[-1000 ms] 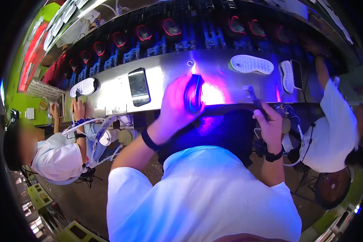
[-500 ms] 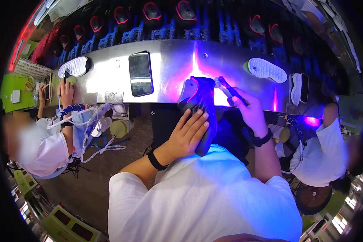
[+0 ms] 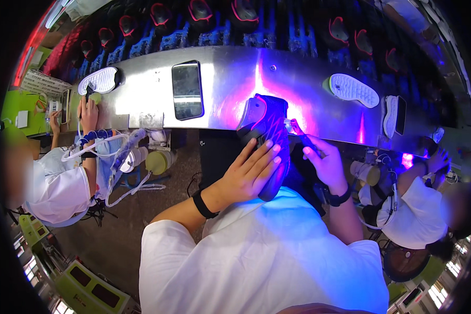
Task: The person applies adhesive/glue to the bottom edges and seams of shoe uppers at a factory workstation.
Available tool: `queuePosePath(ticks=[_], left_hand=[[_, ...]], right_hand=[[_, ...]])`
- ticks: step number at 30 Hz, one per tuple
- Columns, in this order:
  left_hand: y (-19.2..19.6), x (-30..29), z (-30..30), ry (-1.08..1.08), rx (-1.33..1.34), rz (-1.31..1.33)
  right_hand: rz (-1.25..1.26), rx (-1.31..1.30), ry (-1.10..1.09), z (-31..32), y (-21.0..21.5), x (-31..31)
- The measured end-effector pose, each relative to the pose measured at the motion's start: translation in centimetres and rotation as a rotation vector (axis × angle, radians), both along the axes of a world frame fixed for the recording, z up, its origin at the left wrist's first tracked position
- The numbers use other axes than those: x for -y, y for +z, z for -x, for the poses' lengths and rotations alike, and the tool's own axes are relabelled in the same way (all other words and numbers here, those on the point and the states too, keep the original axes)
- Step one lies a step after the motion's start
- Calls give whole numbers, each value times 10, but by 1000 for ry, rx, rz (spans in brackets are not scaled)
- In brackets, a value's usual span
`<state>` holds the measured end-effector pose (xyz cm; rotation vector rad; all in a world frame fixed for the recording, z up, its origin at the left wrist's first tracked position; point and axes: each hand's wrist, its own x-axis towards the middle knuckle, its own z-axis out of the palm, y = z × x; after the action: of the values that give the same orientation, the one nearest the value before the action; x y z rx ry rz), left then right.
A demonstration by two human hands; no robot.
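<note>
Black shoe (image 3: 267,131), pink trim; white sole (image 3: 355,90).

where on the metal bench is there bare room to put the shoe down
The metal bench is bare between the dark phone and the dark shoe, and between that shoe and the white sole to the right. It is crowded around the shoe itself, where the left hand and right hand work.

dark shoe (image 3: 269,136) | pink-trimmed | lengthwise, overhanging steel bench edge
</note>
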<state>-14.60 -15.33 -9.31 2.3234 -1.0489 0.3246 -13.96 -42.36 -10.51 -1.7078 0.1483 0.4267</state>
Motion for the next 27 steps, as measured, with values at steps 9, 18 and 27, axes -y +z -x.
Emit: queuePosePath(ticks=[9,18,27], left_hand=[[7,-3,-6,-11,5,22],[23,14,-9,31,-34,15],[44,49,-13,89,-111,12]], right_hand=[[-2,-54,151,50,29,19],[-65,-47,47,25,37,18],[-105,13,29,43,48,34]])
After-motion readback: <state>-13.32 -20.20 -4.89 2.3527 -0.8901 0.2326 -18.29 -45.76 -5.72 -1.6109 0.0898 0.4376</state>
